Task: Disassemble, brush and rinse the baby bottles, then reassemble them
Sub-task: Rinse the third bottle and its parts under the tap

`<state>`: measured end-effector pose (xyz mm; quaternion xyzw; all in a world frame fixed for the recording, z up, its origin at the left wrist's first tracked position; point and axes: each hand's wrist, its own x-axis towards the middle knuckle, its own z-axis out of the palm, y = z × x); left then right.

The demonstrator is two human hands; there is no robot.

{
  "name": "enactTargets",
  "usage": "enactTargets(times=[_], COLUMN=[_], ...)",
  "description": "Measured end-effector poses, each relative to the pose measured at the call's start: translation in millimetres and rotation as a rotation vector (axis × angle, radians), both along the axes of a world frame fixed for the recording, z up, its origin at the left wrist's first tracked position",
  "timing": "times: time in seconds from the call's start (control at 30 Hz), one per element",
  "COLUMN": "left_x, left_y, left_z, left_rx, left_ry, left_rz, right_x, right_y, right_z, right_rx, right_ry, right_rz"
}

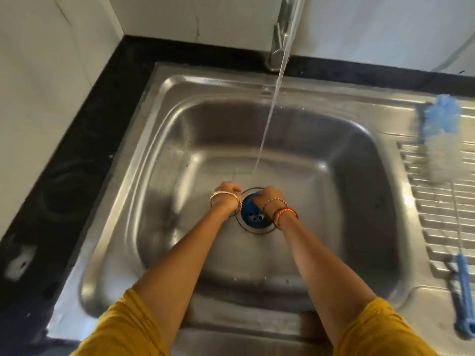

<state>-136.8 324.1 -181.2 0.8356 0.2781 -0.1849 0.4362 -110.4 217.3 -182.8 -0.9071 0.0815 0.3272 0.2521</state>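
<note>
Reaching over the round drain [255, 219] of the steel sink [159, 140], left hand [227, 191] curls, contents unclear; right hand [270, 196] grips a blue piece [253, 200]. Bristly bottle brush [442, 140] lies right, on ribbed drainboard [437, 227].
</note>
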Motion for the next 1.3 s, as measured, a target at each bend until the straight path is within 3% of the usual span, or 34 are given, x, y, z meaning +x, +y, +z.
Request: enactTargets(times=[0.1, 0.17, 0.43, 0.57, 0.63, 0.7, 0.77, 0.93, 1.0, 1.07, 1.17, 1.23, 1.3], left_x=[10.8, 22.1, 53.4, 53.6, 54.9, 57.3, 58.1, 48.6, 45.9, 43.8, 46.8, 59.7, 67.8], left_y=[4.6, 7.4, 1.2, -6.6, -14.0, -22.2, -28.9, -29.4, -27.4, -26.9, -30.6, -27.9, -18.9], left_z=[5.0, 9.8, 49.8, 57.6, 65.7, 74.2, 78.8, 81.5, 81.6, 82.7, 90.0, 92.5, 96.1], left_rx=[0.006, -0.099, -1.056, -1.179, -1.235, -1.219, -1.083, -0.567, -0.445, -0.476, -0.632, -0.807, -1.159], left_ry=[-0.066, -0.062, -0.045, -0.05, -0.07, -0.129, -0.247, -0.61, -0.696, -0.757, -0.716, -0.505, -0.219], left_rz=[0.017, 0.056, 0.571, 0.62, 0.62, 0.613, 0.552, 0.057, -0.019, 0.048, 0.312, 0.612, 0.848], right_x=[15.4, 22.3, 28.2, 27.1, 27.2, 29.6, 32.9, 45.0, 49.0, 48.5, 40.8, 33.2, 27.8], right_y=[-1.7, -4.5, -11.2, -16.0, -12.4, -7.5, -3.8, -1.5, -2.7, -1.0, 3.8, 2.9, -3.8], right_z=[15.4, 28.5, 61.6, 69.4, 74.2, 80.8, 86.7, 107.9, 118.0, 124.1, 124.3, 118.6, 108.9], right_rx=[-0.025, -0.061, -0.165, 0.0, 0.197, 0.387, 0.494, 0.627, 0.632, 0.657, 0.727, 0.664, 0.468], right_ry=[-0.093, -0.187, -0.688, -0.808, -0.779, -0.675, -0.552, -0.237, -0.131, -0.133, -0.339, -0.563, -0.773], right_rz=[0.057, 0.102, 0.337, 0.322, 0.17, -0.06, -0.253, -0.577, -0.629, -0.568, -0.346, -0.073, 0.229])
